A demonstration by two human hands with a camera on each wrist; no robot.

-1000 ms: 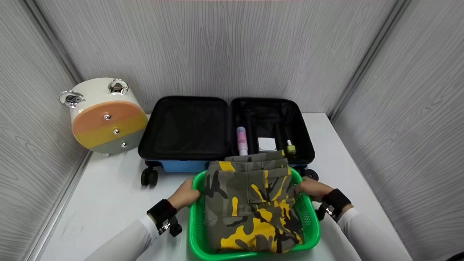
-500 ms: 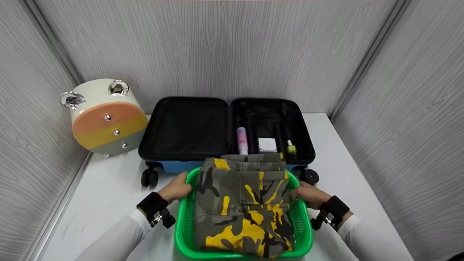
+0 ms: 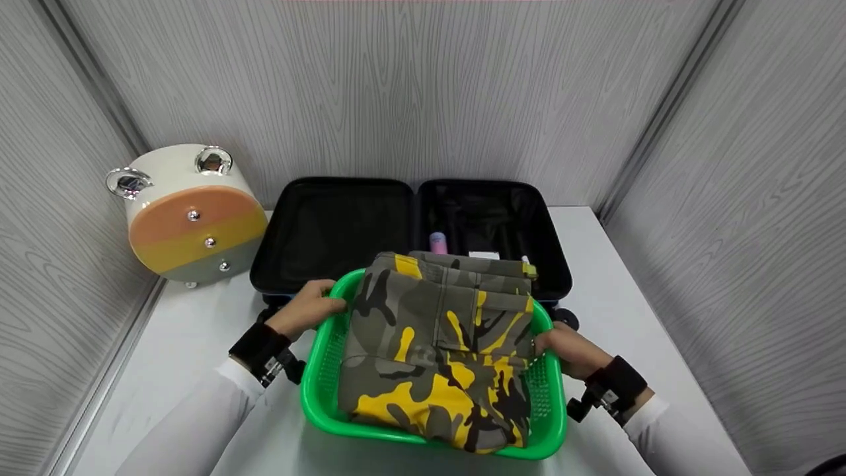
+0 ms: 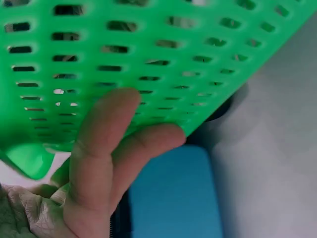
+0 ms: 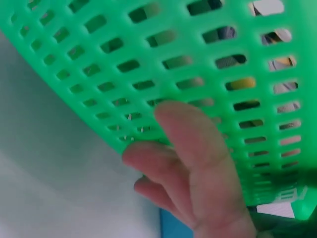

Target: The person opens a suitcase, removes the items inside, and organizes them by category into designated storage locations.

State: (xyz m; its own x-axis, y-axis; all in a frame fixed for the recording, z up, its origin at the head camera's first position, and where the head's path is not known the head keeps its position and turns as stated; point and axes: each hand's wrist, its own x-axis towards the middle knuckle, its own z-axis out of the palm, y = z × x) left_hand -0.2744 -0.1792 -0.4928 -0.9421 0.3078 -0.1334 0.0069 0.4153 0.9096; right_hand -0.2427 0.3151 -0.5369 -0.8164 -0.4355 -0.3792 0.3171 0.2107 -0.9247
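The left hand [image 3: 305, 311] and the right hand [image 3: 574, 350] are gripping a green perforated basket [image 3: 319, 377] at opposite sides, presumably to share the load evenly. Each hand is partly closed: fingers are bracing against the outer wall, while the thumb side is bearing on the rim, so the wall is being clamped between them. The basket is sitting between the person and an open suitcase [image 3: 337, 231], overlapping the suitcase's near edge in the head view; whether it is touching that edge is not showing.

A folded camouflage garment [image 3: 436, 357] is filling the basket, its far folds projecting past the rim; folding is likely keeping it compact.

The suitcase is lying unfolded, both shells facing up for access. A pink bottle [image 3: 438, 242], a white box [image 3: 484, 255] and a small green bottle [image 3: 530, 270] are occupying the right shell, partly hidden behind the garment.
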